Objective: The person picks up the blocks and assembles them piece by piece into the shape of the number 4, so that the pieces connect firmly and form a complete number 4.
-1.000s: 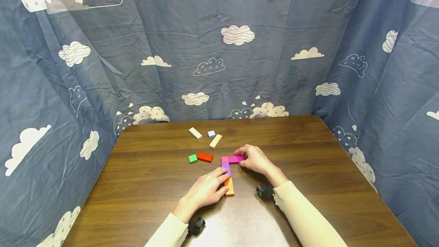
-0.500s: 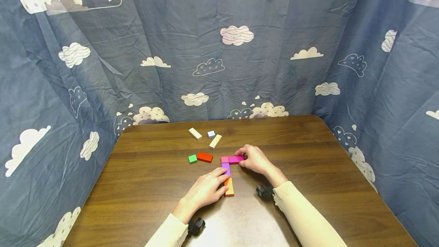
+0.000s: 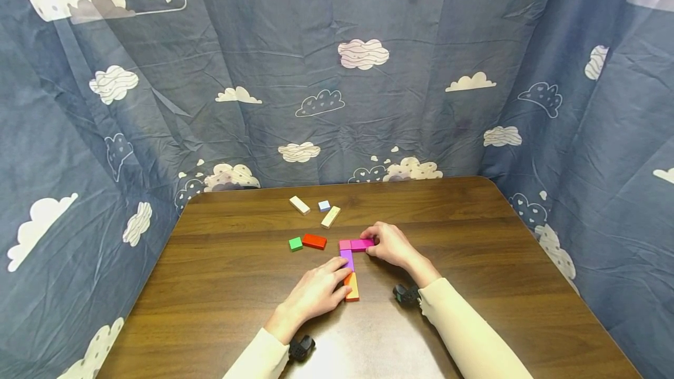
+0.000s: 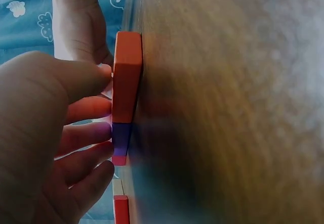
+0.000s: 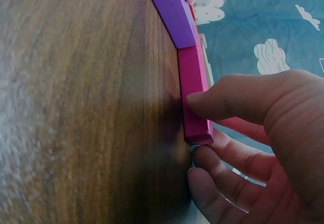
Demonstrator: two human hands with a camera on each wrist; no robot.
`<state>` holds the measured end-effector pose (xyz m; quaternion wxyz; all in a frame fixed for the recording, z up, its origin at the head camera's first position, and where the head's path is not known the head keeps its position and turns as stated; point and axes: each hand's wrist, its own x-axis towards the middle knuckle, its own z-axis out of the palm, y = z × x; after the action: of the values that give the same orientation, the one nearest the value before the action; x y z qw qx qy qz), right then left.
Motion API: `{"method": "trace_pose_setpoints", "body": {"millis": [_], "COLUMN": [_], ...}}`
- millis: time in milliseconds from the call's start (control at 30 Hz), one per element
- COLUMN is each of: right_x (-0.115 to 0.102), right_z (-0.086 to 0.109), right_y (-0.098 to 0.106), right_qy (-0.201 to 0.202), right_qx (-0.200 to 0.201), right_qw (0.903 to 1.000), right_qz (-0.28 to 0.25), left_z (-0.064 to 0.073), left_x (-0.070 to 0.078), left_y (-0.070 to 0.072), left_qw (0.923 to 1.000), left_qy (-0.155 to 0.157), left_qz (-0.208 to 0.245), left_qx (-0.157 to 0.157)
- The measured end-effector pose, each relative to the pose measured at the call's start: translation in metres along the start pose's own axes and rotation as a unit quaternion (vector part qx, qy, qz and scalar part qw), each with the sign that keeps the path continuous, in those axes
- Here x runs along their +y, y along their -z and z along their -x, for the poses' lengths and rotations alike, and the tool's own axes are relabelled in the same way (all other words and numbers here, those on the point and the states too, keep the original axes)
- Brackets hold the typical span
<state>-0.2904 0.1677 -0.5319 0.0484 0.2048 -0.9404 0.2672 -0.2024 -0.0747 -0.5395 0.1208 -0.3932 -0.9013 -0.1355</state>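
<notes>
Flat on the table lies an L-shaped row of blocks: an orange block (image 3: 352,287), a purple block (image 3: 346,258), a small pink block (image 3: 345,244) at the corner and a magenta block (image 3: 361,245) running right. My left hand (image 3: 314,290) rests its fingertips on the orange and purple blocks, its fingers extended, as the left wrist view shows. At the magenta block's right end, my right hand (image 3: 392,244) pinches it between thumb and fingers. The thumb (image 5: 215,101) presses the block's near side in the right wrist view. Both hands partly cover the row.
Left of the row, a red block (image 3: 315,241) touches or nearly touches a small green block (image 3: 296,244). Farther back lie a white block (image 3: 299,205), a small light-blue block (image 3: 324,206) and a cream block (image 3: 330,217). A cloud-print curtain (image 3: 253,133) hangs behind the wooden table (image 3: 453,209).
</notes>
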Motion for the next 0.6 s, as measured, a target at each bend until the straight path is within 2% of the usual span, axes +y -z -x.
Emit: {"method": "trace_pose_setpoints", "body": {"millis": [167, 367, 600], "right_x": [-0.0009, -0.0012, -0.002], "right_z": [0.0013, 0.002, 0.0017], "right_y": [0.0002, 0.0004, 0.0008], "right_qy": [-0.006, -0.01, -0.009], "right_qx": [-0.002, 0.003, 0.001], "right_qw": [0.9999, 0.9999, 0.9999], "right_qz": [-0.01, -0.012, -0.014], "left_z": [-0.0005, -0.0025, -0.0041], "left_x": [0.001, 0.0041, 0.0046], "left_y": [0.0014, -0.001, 0.0005], "left_qw": [0.9999, 0.9999, 0.9998], "left_qy": [0.009, -0.01, -0.005], "left_qz": [0.006, 0.009, -0.003], "left_qx": [-0.002, -0.003, -0.017]}}
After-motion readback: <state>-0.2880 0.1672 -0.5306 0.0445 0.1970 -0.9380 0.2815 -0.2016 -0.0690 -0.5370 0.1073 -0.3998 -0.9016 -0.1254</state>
